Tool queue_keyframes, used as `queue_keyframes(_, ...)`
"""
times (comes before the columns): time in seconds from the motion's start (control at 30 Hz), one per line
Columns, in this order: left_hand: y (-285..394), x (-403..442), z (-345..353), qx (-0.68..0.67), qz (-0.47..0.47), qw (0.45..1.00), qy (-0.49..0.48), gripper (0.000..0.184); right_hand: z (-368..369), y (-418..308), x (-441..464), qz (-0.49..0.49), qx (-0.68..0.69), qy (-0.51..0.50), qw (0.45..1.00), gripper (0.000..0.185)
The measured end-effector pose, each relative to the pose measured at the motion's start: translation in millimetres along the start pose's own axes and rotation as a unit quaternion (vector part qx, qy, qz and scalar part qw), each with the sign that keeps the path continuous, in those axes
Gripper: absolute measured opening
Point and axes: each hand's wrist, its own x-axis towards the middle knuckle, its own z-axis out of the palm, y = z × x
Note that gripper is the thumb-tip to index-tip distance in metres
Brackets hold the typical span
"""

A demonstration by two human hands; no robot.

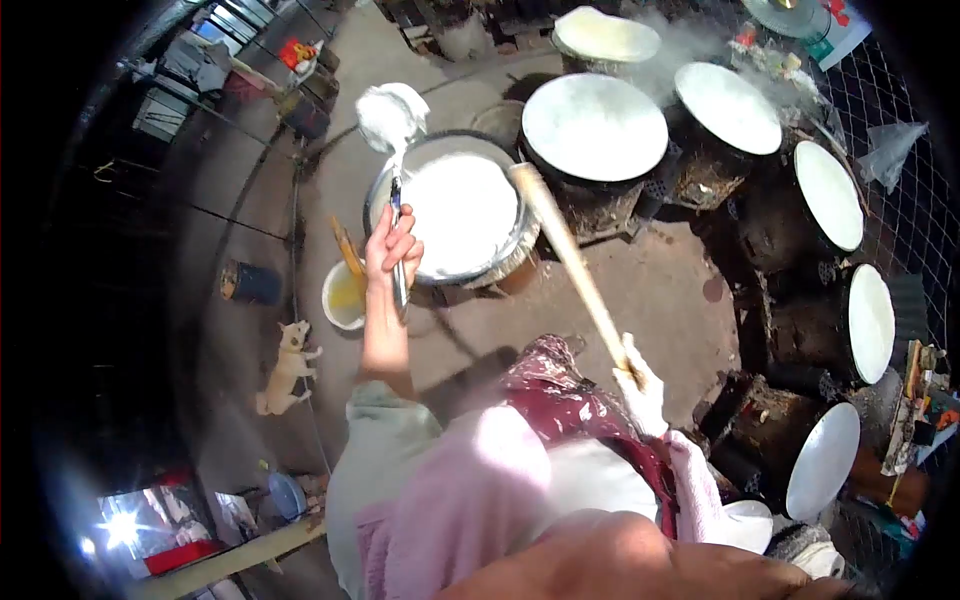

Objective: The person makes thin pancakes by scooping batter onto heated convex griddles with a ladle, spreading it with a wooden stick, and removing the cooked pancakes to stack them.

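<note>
My left hand [397,245], bare, is closed around the handle of a ladle [390,117] coated in white batter. The ladle's bowl is raised beyond the upper left rim of a large basin [462,215] that holds white liquid. My right hand [638,388] wears a white glove and grips the lower end of a long wooden stick [570,262]. The stick slants up and left, its far end beside the basin's right rim.
Round pans with white lids or contents [595,127] curve from the top round to the right on dark stoves. A white bucket [346,297] with yellow liquid stands left of the basin. A dog [286,370] is on the floor at left, below a dark bucket [252,284].
</note>
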Motion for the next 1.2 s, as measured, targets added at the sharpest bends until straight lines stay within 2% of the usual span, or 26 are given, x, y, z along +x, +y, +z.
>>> queue_keyframes(0.07, 22.5, 30.3, -1.1, 0.046, 0.010, 0.997, 0.057, 0.031, -14.1, 9.3, -2.2, -0.005, -0.036, 0.078, 0.996, 0.050)
queue_keyframes(0.13, 40.7, 63.5, 6.1, 0.081, 0.010, 0.989, 0.124, 0.028, -21.3, 7.4, -6.0, 0.050, -0.018, 0.164, 0.985, 0.048)
queue_keyframes(0.17, 46.3, 79.7, 5.4, 0.017, -0.028, 0.989, 0.145, 0.030, -32.5, 19.9, -10.0, 0.051, -0.016, 0.191, 0.980, 0.047)
queue_keyframes(0.2, 36.5, 81.0, 16.4, 0.121, -0.001, 0.978, 0.169, 0.030, -41.7, 29.0, -14.0, 0.050, -0.013, 0.219, 0.974, 0.045)
queue_keyframes(0.27, 5.1, 73.3, 35.1, 0.326, 0.056, 0.922, 0.202, 0.030, -52.6, 39.8, -25.9, 0.061, 0.009, 0.270, 0.961, 0.044)
queue_keyframes(0.33, -32.7, 54.1, 47.0, 0.459, 0.093, 0.875, 0.121, 0.030, -63.1, 72.3, -37.9, 0.056, 0.067, 0.321, 0.943, 0.045)
queue_keyframes(0.4, -45.4, 48.5, 49.2, 0.523, 0.036, 0.848, 0.072, 0.031, -55.3, 78.9, -54.0, 0.042, 0.092, 0.373, 0.922, 0.044)
queue_keyframes(0.5, -78.3, 72.6, 76.8, 0.441, -0.123, 0.889, -0.006, 0.032, -51.9, 97.5, -82.5, 0.017, 0.065, 0.440, 0.895, 0.042)
queue_keyframes(0.6, -128.0, 113.5, 84.9, 0.373, -0.321, 0.867, -0.082, 0.034, -41.1, 75.4, -113.4, 0.028, 0.044, 0.510, 0.859, 0.042)
queue_keyframes(0.67, -178.6, 124.8, 91.6, 0.311, -0.451, 0.830, -0.104, 0.034, -33.3, 51.4, -138.2, 0.072, 0.060, 0.553, 0.828, 0.046)
queue_keyframes(0.73, -230.0, 120.1, 108.3, 0.286, -0.547, 0.777, -0.120, 0.034, -20.4, 53.2, -167.4, 0.042, 0.146, 0.595, 0.789, 0.051)
queue_keyframes(0.77, -257.4, 115.6, 121.3, 0.294, -0.587, 0.742, -0.137, 0.034, -15.8, 61.7, -182.9, 0.032, 0.115, 0.629, 0.768, 0.054)
queue_keyframes(0.8, -278.6, 112.4, 125.2, 0.246, -0.624, 0.726, -0.150, 0.035, -21.8, 50.5, -191.9, 0.058, 0.175, 0.631, 0.753, 0.056)
queue_keyframes(0.87, -333.2, 92.3, 175.2, 0.219, -0.687, 0.666, -0.188, 0.034, -25.9, 63.4, -235.4, 0.005, 0.168, 0.670, 0.723, 0.058)
queue_keyframes(0.93, -377.3, 66.0, 228.1, 0.228, -0.713, 0.630, -0.207, 0.034, -22.9, 65.9, -271.7, 0.005, 0.135, 0.712, 0.689, 0.056)
queue_keyframes(1.0, -408.0, 32.3, 288.5, 0.276, -0.703, 0.610, -0.239, 0.033, -19.0, 51.8, -296.9, -0.019, 0.187, 0.750, 0.635, 0.058)
queue_keyframes(1.03, -476.2, 32.5, 278.7, 0.298, -0.699, 0.599, -0.253, 0.032, -58.7, 107.4, -295.9, -0.013, 0.154, 0.765, 0.625, 0.058)
queue_keyframes(1.07, -511.1, 32.1, 299.6, 0.323, -0.700, 0.584, -0.253, 0.031, -72.9, 70.0, -296.6, 0.014, 0.182, 0.791, 0.585, 0.054)
queue_keyframes(1.13, -583.9, 19.2, 346.4, 0.330, -0.705, 0.551, -0.301, 0.031, -110.0, 67.6, -307.8, 0.028, 0.214, 0.813, 0.541, 0.051)
queue_keyframes(1.17, -618.5, 18.7, 357.2, 0.327, -0.710, 0.532, -0.326, 0.031, -128.9, 63.6, -305.7, -0.009, 0.188, 0.830, 0.524, 0.049)
queue_keyframes(1.2, -646.7, 17.7, 364.2, 0.326, -0.716, 0.511, -0.347, 0.032, -140.7, 59.7, -304.3, 0.000, 0.192, 0.838, 0.511, 0.049)
